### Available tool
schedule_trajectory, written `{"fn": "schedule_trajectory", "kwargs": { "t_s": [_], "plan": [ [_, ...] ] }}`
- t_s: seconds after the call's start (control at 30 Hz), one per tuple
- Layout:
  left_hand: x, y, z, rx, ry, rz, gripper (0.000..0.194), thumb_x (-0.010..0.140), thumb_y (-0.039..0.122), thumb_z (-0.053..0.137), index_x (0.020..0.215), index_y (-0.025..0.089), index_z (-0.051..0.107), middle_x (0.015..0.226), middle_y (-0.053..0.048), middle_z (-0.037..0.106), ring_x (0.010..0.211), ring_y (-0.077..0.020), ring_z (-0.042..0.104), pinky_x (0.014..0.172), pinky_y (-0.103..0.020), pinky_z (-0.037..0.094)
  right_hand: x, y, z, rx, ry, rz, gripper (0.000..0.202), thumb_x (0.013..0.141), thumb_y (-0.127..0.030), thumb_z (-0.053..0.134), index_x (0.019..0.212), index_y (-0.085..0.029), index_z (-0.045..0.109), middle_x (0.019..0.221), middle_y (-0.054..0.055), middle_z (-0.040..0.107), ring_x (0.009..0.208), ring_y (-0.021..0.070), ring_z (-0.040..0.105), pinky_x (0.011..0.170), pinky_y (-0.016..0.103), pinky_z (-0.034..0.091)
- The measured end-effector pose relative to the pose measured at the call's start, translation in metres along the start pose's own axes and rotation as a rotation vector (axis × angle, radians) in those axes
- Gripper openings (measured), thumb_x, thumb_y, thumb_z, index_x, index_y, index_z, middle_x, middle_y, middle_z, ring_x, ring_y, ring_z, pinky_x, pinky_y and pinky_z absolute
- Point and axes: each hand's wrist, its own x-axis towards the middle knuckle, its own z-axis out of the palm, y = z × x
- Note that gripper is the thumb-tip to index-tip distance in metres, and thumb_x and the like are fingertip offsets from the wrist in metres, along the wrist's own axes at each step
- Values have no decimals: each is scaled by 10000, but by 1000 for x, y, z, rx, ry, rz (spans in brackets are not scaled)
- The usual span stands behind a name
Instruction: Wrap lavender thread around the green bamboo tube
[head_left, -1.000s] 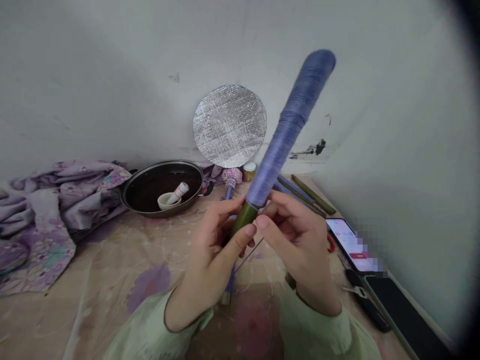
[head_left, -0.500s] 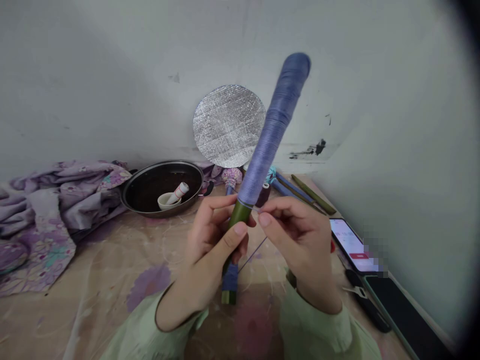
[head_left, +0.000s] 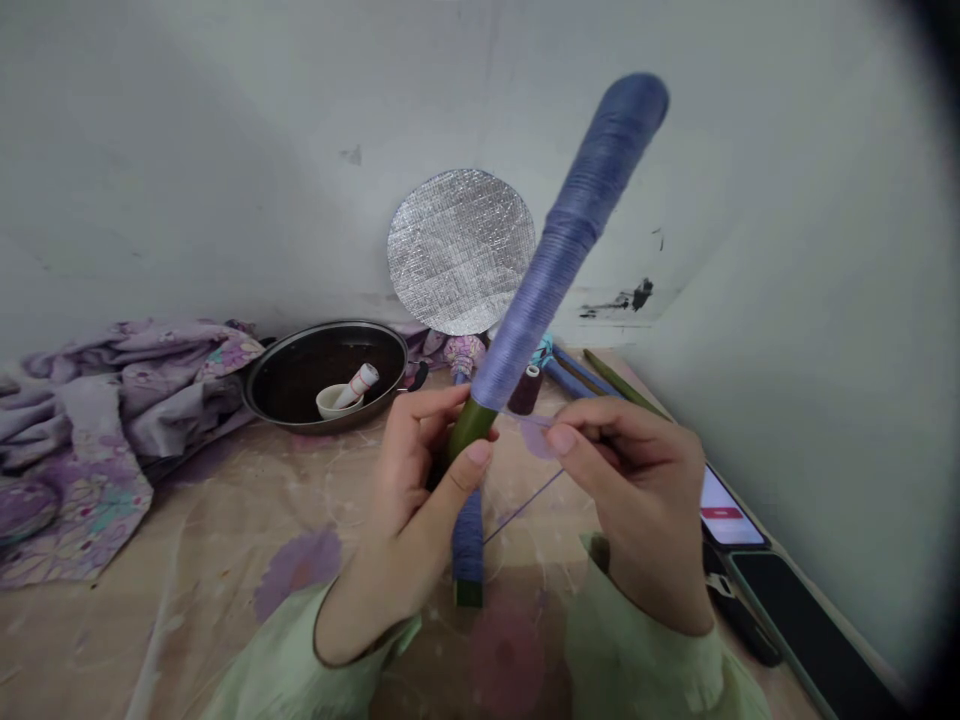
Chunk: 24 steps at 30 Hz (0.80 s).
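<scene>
While the wrapped stick (head_left: 559,255) is held aslant above the table (head_left: 195,570), its bare green end (head_left: 469,426) is gripped by the left hand (head_left: 416,495); purple thread (head_left: 523,504) is pinched by the right hand (head_left: 641,475).

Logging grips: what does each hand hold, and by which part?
Left hand: wrapped stick, by its bare green part. Right hand: thread, pinched beside the stick.

I see a pale green left sleeve (head_left: 292,665) at seven o'clock. The right sleeve (head_left: 645,655), at five o'clock, matches; both look plain, creased and loose-cuffed.
</scene>
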Motion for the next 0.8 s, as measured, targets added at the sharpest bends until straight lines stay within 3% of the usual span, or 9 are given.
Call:
{"fn": "schedule_trajectory", "kwargs": {
  "t_s": [0.33, 0.63, 0.8],
  "plan": [
    [-1, 12, 2, -253, -125, -136, 206, 990, 219, 616, 1155, 340, 589, 937, 41, 684, 603, -41, 538, 504, -118, 429, 0, -3, 5, 24, 2, 10, 150, 801, -113, 726, 705, -227, 734, 557, -67, 581, 485, 55, 414, 427, 149, 329],
    [-3, 11, 4, -184, -53, -129, 250, 962, 200, 650, 1150, 308, 526, 931, 14, 680, 632, -70, 558, 520, -141, 452, -2, -1, 6, 36, 59, 9, 164, 812, -112, 719, 693, -225, 715, 546, -64, 487, 485, 72, 371, 420, 189, 288],
    [-1, 14, 5, -277, -136, -147, 177, 978, 219, 614, 1083, 308, 502, 925, 25, 670, 563, -56, 537, 473, -136, 404, -2, -1, 6, 46, 42, 4, 171, 818, -112, 717, 693, -227, 709, 542, -64, 496, 473, 72, 363, 407, 194, 278]
  ]
}}
